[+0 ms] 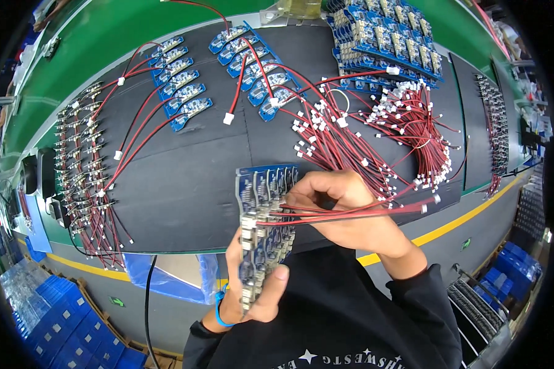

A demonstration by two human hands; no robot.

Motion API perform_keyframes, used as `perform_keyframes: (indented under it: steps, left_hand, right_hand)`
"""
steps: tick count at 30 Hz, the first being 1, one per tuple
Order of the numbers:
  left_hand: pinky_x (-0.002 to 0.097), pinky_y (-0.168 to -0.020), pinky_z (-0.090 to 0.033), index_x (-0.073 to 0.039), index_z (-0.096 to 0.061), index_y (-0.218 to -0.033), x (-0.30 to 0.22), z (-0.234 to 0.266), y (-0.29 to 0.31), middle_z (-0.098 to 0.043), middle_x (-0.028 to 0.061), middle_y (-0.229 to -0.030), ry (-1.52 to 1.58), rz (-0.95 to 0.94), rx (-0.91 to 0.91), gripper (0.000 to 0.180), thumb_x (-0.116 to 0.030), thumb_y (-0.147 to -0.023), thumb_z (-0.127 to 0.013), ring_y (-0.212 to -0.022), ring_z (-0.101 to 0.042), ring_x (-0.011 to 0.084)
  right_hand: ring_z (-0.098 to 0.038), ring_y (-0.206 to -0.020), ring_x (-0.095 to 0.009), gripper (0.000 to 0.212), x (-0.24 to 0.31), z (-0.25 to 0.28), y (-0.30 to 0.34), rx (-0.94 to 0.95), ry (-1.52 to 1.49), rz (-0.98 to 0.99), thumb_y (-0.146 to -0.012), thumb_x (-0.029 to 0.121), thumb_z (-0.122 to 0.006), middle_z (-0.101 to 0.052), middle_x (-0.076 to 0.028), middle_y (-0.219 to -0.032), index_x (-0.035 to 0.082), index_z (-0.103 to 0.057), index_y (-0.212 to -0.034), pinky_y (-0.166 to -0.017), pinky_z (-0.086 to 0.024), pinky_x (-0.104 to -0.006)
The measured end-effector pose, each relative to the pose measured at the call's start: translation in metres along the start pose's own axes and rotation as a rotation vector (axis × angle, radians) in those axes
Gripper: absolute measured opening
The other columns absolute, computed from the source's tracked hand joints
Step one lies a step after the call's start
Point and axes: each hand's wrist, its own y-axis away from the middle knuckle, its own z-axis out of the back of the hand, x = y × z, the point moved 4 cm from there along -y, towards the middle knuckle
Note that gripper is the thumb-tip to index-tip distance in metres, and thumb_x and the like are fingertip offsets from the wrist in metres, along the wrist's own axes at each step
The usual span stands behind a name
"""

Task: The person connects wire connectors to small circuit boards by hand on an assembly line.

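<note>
My left hand (269, 300) grips a panel of joined blue circuit boards (248, 187) by its lower part, tilted up, with the thumb on the near face. Rows of small metal parts and pale connectors cover the panel. Against its right edge, my right hand (341, 200) is closed, thumb and forefinger pinching a red-and-black cable (314, 216) at the boards. More than one such cable crosses in front of this hand and trails right, ending in white plugs (423, 209) that look blurred. The exact spot where the fingertips meet the cable is partly hidden.
Beyond my hands, a dark mat (184, 166) bears two wired board strips (194, 106). Bundles of cables (425, 138) lie right, below stacked blue boards (388, 43). Wired boards (80, 154) stand far left. Blue boxes (74, 320) are on the floor.
</note>
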Motion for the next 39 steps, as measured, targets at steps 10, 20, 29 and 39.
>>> perform_keyframes:
  steps: [10, 20, 29, 39]
  left_hand:
    - [0.0369, -0.095, -0.034, 0.005, -0.031, -0.127, 0.015, 0.030, 0.033, -0.045, 0.0156, -0.121, 0.204, 0.269, -0.371, 0.063, -0.022, -0.080, -0.062, -0.109, -0.045, 0.0217]
    - [0.0617, -0.095, -0.035, -0.007, -0.027, -0.134, -0.023, 0.038, 0.028, -0.039, 0.0219, -0.128, 0.516, 0.299, -0.722, 0.075, -0.012, -0.068, -0.062, -0.113, -0.043, 0.0450]
    - [0.0434, -0.101, -0.032, 0.001, -0.033, -0.132, 0.008, 0.037, 0.019, -0.043, 0.0167, -0.129, 0.619, -0.004, -0.543, 0.059, 0.005, -0.075, -0.045, -0.119, -0.043, 0.0302]
    - [0.0533, -0.099, -0.034, 0.001, -0.024, -0.134, -0.007, 0.030, -0.004, -0.037, 0.0244, -0.129, 0.810, 0.139, -0.590, 0.065, -0.006, -0.073, -0.046, -0.118, -0.042, 0.0413]
  right_hand:
    - [-0.059, -0.069, -0.030, 0.012, -0.006, 0.037, 0.022, -0.254, 0.567, 0.245, -0.076, -0.001, -0.062, -0.060, -0.014, -0.079, -0.003, -0.060, -0.087, -0.063, -0.048, -0.0340]
    - [-0.062, -0.073, -0.023, 0.012, -0.011, 0.046, 0.022, -0.178, 0.504, 0.313, -0.073, -0.006, -0.064, -0.062, -0.011, -0.083, -0.003, -0.062, -0.085, -0.063, -0.050, -0.0287]
    - [-0.059, -0.068, -0.030, 0.023, -0.005, 0.030, -0.027, -0.623, 0.890, 0.491, -0.070, 0.005, -0.069, -0.056, -0.013, -0.086, 0.004, -0.061, -0.091, -0.056, -0.049, -0.0368]
    - [-0.057, -0.073, -0.026, 0.023, 0.011, 0.033, -0.025, -0.575, 0.689, 0.527, -0.069, -0.003, -0.069, -0.062, -0.011, -0.079, 0.002, -0.065, -0.091, -0.068, -0.044, -0.0344]
